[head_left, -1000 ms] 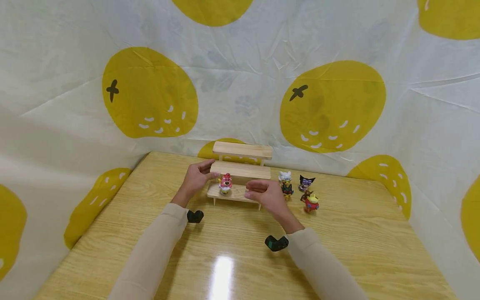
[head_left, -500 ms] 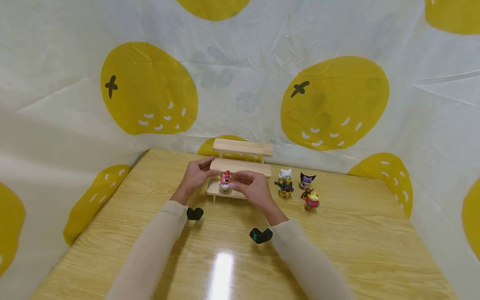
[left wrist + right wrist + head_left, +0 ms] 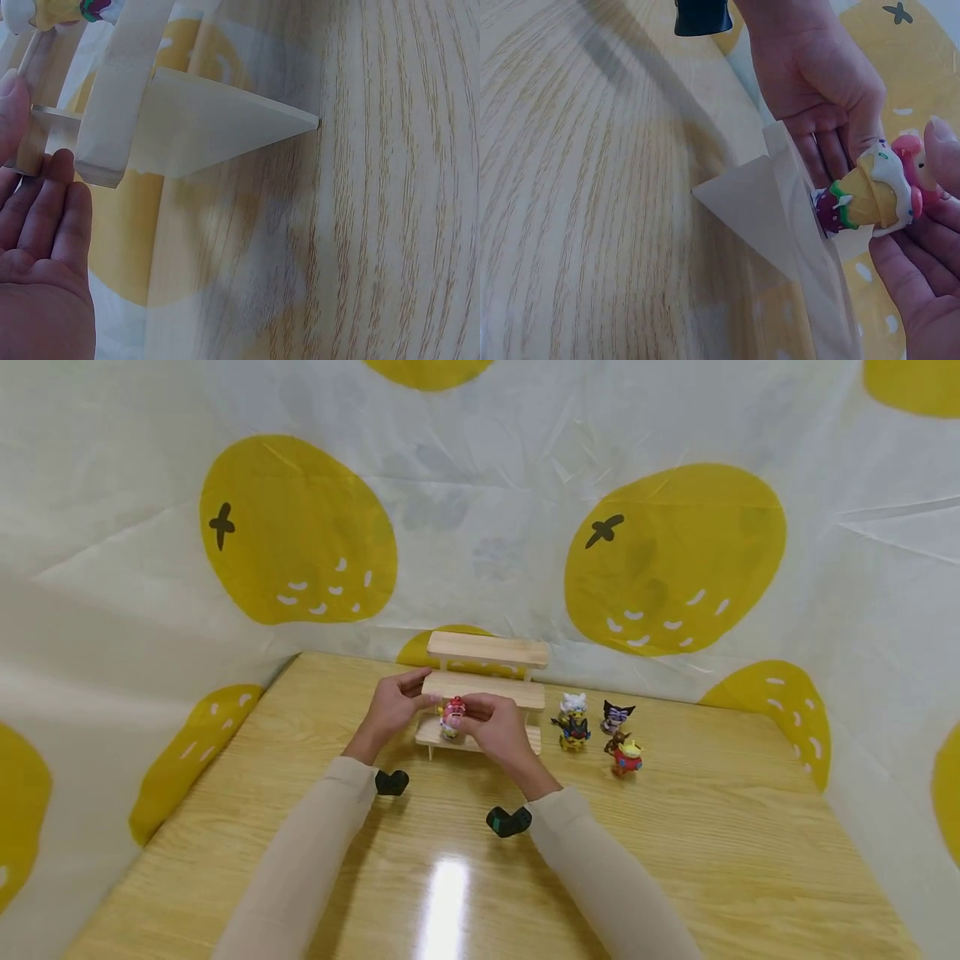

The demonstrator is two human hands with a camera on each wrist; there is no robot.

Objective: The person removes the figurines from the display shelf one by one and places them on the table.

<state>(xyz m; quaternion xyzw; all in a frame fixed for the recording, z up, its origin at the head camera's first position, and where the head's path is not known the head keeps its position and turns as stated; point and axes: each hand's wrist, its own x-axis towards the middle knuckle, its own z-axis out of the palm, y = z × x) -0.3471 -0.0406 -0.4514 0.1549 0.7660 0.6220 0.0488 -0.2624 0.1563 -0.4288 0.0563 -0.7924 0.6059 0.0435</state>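
A three-tier wooden display stand [image 3: 486, 687] is at the back of the table. On the left part of its lowest tier stands a pink bear figurine [image 3: 453, 713]; in the right wrist view its ice-cream-cone body [image 3: 865, 193] and purple base show against the plank. My right hand [image 3: 498, 732] pinches the figurine between thumb and fingers at its upper part. With thumb in front and fingers behind, my left hand [image 3: 392, 708] holds the left end of the middle tier [image 3: 31, 154]. A translucent triangular leg [image 3: 225, 124] supports the lowest tier.
To the right of the stand several small figurines are grouped: a white-topped one [image 3: 573, 704], a dark-hooded yellow one [image 3: 575, 733], a black-and-purple one [image 3: 617, 717], a brown one [image 3: 617, 742] and a red-and-blue one [image 3: 627, 760]. A fruit-print cloth [image 3: 480, 527] hangs behind the table [image 3: 360, 877].
My right hand has moved left along the lowest tier to the bear figurine and now pinches it. The left hand keeps its place at the stand's left end.
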